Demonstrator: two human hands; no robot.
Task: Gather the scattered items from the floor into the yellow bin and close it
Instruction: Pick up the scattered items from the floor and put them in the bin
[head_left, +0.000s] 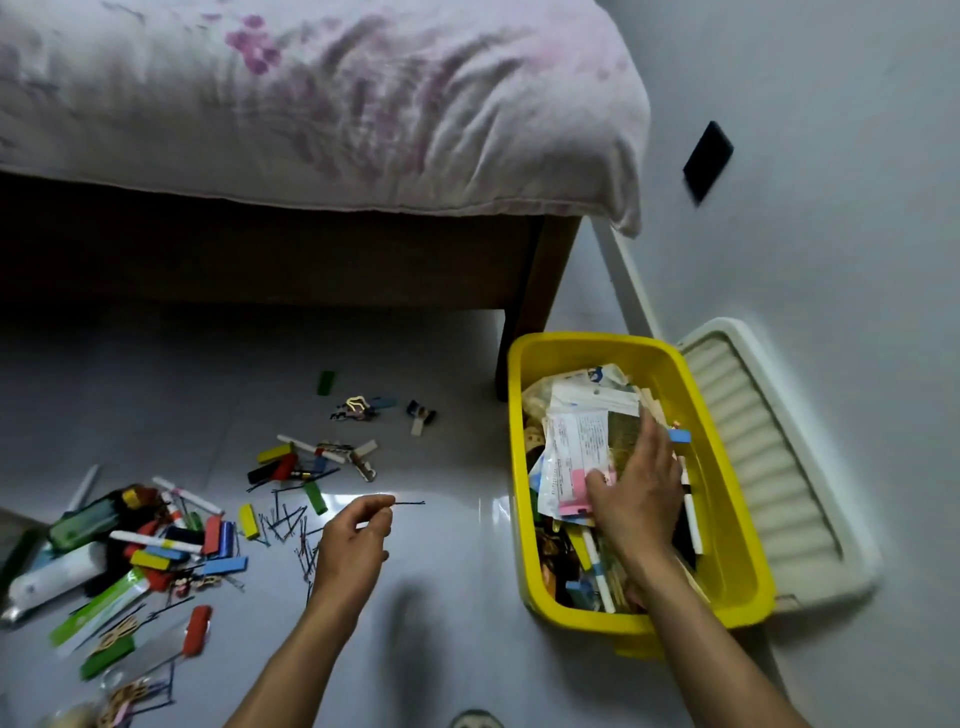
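Note:
The yellow bin (727, 499) stands open on the floor at the right, holding papers, packets and small items. My right hand (641, 486) lies inside it with fingers spread flat on the papers. My left hand (353, 545) hovers above the floor to the bin's left and pinches a thin black hairpin (410, 503) between thumb and fingers. Several coloured blocks (223, 540), white pens (156, 540), loose hairpins (288, 525) and packets (98, 603) lie scattered on the floor at the left.
The bin's white ribbed lid (774, 467) leans against the wall behind the bin. A bed (311, 114) with a floral cover on a dark wooden frame fills the top. Its leg (530, 312) stands just beyond the bin. A black plate (707, 161) is on the wall.

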